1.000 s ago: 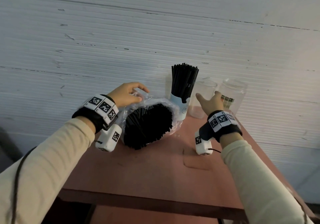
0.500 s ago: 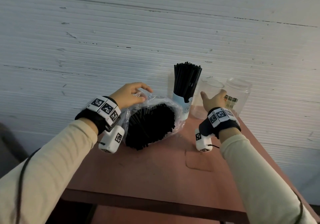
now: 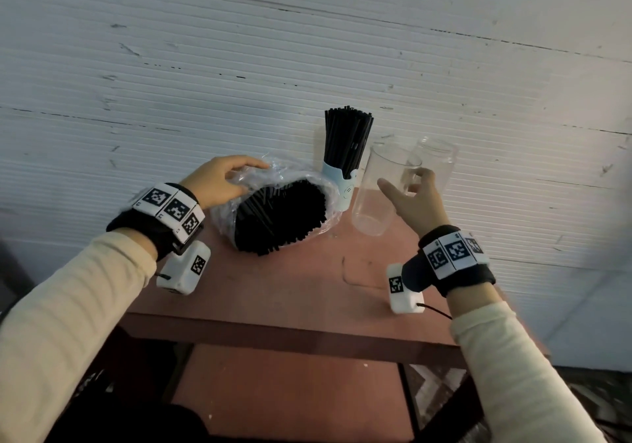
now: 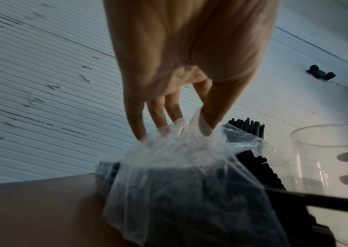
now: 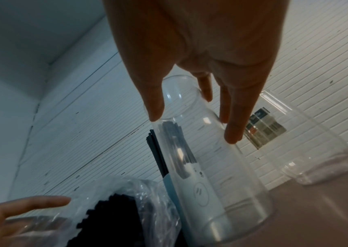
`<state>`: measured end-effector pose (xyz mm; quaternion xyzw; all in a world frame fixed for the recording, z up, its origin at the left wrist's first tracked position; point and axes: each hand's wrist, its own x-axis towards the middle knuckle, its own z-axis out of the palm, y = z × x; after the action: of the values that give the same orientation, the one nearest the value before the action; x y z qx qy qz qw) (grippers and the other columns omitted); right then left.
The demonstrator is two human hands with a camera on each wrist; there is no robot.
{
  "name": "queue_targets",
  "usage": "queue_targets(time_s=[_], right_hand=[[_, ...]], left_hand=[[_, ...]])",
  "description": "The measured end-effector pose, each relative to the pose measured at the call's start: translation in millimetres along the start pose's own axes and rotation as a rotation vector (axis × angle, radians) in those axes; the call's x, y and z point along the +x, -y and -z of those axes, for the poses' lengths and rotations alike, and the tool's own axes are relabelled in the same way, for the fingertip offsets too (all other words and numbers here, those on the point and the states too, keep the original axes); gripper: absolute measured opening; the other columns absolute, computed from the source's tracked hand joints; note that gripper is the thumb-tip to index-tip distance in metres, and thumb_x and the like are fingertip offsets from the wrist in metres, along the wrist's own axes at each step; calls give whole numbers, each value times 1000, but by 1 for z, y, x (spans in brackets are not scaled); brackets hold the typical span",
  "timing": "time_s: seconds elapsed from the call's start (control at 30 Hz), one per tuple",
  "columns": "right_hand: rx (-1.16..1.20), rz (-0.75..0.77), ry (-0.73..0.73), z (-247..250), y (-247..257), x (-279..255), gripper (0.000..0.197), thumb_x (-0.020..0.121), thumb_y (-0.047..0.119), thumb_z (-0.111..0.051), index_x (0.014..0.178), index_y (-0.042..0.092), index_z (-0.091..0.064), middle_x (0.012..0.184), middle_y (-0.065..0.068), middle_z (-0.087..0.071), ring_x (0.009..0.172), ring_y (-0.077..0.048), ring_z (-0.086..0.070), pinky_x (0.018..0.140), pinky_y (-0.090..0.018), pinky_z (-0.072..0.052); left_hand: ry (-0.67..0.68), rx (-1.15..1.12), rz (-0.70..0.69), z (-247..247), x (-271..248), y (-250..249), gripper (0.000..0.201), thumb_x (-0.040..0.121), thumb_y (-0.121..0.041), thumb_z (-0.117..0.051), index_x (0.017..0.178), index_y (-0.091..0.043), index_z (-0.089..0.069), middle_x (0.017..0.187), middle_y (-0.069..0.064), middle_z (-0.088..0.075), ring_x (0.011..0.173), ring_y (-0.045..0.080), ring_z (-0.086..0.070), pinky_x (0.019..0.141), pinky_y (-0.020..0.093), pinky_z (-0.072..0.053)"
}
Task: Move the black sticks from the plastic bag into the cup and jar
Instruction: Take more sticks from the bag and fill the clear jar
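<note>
- The black sticks [image 3: 280, 216] lie bundled in the plastic bag [image 3: 225, 216], which rests on its side at the middle of the head view, its open mouth facing the lower right of the frame.
- A second bunch of black sticks [image 3: 347, 141] stands upright in a pale blue holder [image 3: 338, 187] just behind the bag, close to the wall.
- The clear cup [image 3: 379, 196] stands tilted just right of the holder; the clear jar [image 3: 437, 165] is behind it, toward the right, and bears a small label on its side.
- The left hand [image 3: 219, 182] rests on top of the bag; in the left wrist view its thumb and fingertips [image 4: 205, 128] pinch up a fold of the film.
- The right hand [image 3: 415, 199] holds the cup, thumb on one side and fingers [image 5: 233, 133] on the other, pressed against the wall below the rim.
- All of this sits on a reddish-brown counter [image 3: 307, 281] against a white ribbed wall [image 3: 239, 66].
- Both wrists wear black bands with printed square markers, and cream sleeves cover the forearms.
</note>
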<state>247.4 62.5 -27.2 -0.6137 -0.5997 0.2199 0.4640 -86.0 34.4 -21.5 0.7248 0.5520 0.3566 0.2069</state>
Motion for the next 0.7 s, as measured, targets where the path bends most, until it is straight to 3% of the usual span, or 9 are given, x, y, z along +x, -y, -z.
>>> queue_targets(time_s=[0.13,0.23,0.33,0.43,0.5,0.57,0.63,0.7], right_hand=[[-6,-25,63,-3,3,-11,81,77,49,-72,136,13,-32,128,-12,-52,110,-27,-57,95,-44,-51],[-5,-56,103,-3,3,-15,85,74,47,-74,136,11,-28,128,-18,-53,104,-27,-57,87,-38,-51],[-20,-71,106,1,6,-20,93,77,43,-74,142,3,-21,138,-19,-46,125,-31,-49,101,-40,-45],[-104,4,45,6,17,-32,103,79,46,-73,148,2,-12,151,-16,-25,138,-29,-31,112,-42,-32],[-143,182,-72,6,27,-41,93,80,44,-72,147,6,-19,149,-14,-23,137,-28,-29,113,-39,-28],[-190,403,-154,1,40,-50,73,83,40,-69,140,10,-34,140,-10,-33,129,-23,-34,108,-31,-28],[-210,549,-89,-13,53,-54,49,87,36,-65,127,12,-50,128,-6,-45,118,-17,-42,98,-23,-32],[-206,605,91,-32,65,-55,32,91,32,-61,114,11,-61,116,-3,-59,104,-13,-53,91,-25,-43]], left_hand=[[-19,48,29,-5,-9,-1,69,82,10,-55,111,-52,-57,138,-5,-52,126,15,-49,103,35,-42],[-20,120,44,-10,-12,-3,70,81,5,-55,119,-54,-55,138,-8,-54,126,14,-50,99,33,-45],[-41,177,77,-15,-15,-7,68,82,-4,-57,124,-57,-51,137,-10,-55,126,11,-51,102,36,-45],[-73,186,82,-20,-15,-11,66,84,-3,-58,129,-51,-51,140,-5,-53,128,13,-50,101,29,-41],[-87,179,91,-22,-14,-16,63,87,1,-57,134,-41,-52,142,1,-51,129,16,-49,97,23,-37],[-78,195,111,-22,-12,-21,63,87,2,-55,137,-37,-50,143,3,-50,130,16,-48,98,23,-36],[-62,222,116,-20,-9,-25,62,87,0,-55,137,-35,-49,142,4,-51,130,16,-48,103,26,-36],[-76,218,121,-18,-7,-28,59,87,-1,-56,136,-33,-51,141,4,-52,130,17,-48,103,26,-35]])
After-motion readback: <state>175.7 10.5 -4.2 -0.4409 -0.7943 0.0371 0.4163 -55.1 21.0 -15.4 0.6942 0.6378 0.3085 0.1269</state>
